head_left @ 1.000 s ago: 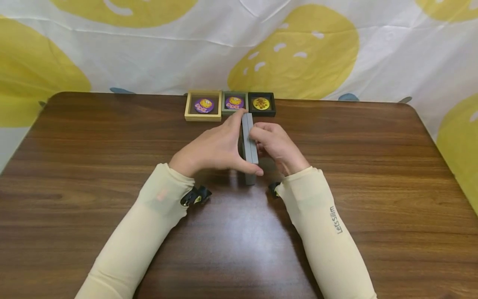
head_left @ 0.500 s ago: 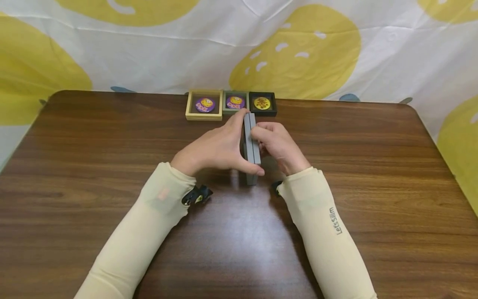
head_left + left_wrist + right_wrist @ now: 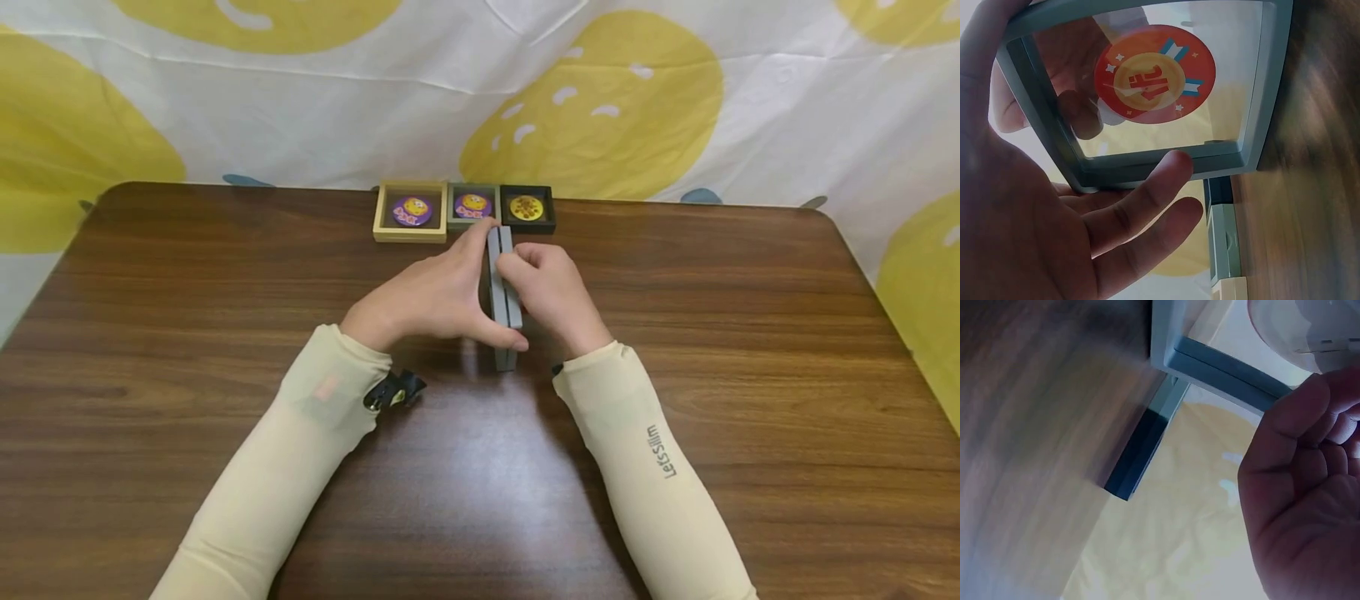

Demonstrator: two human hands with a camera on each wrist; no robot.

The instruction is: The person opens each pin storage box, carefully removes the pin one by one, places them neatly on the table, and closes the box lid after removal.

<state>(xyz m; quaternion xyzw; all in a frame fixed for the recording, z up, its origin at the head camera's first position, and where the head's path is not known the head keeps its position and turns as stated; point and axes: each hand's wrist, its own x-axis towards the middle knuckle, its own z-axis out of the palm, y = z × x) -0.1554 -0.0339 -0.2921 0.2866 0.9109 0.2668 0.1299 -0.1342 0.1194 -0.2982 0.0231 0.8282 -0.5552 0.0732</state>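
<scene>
A grey-blue square display frame [image 3: 504, 287] stands on edge on the table, with a dark seam running between its two halves. Behind its clear film, the left wrist view shows a round red badge [image 3: 1155, 75] with a yellow centre. My left hand [image 3: 427, 300] grips the frame from the left, thumb at the near side and fingers at the far side. From the right, my right hand [image 3: 555, 287], fingers curled, pinches the frame's upper edge by the seam. In the right wrist view the thumb [image 3: 1302, 406] lies against a frame corner; the fingertips' hold is partly hidden.
Along the back edge of the brown table [image 3: 225, 375], a cream frame [image 3: 380, 225], a green frame [image 3: 472, 188] and a black frame [image 3: 551, 218] lie side by side, each with a round badge. Behind them hangs a white curtain [image 3: 300, 108] with yellow shapes.
My right hand and forearm have turned and shifted slightly left, the thumb now further over the seam. The seam between the halves looks a little wider. The left hand stays almost still.
</scene>
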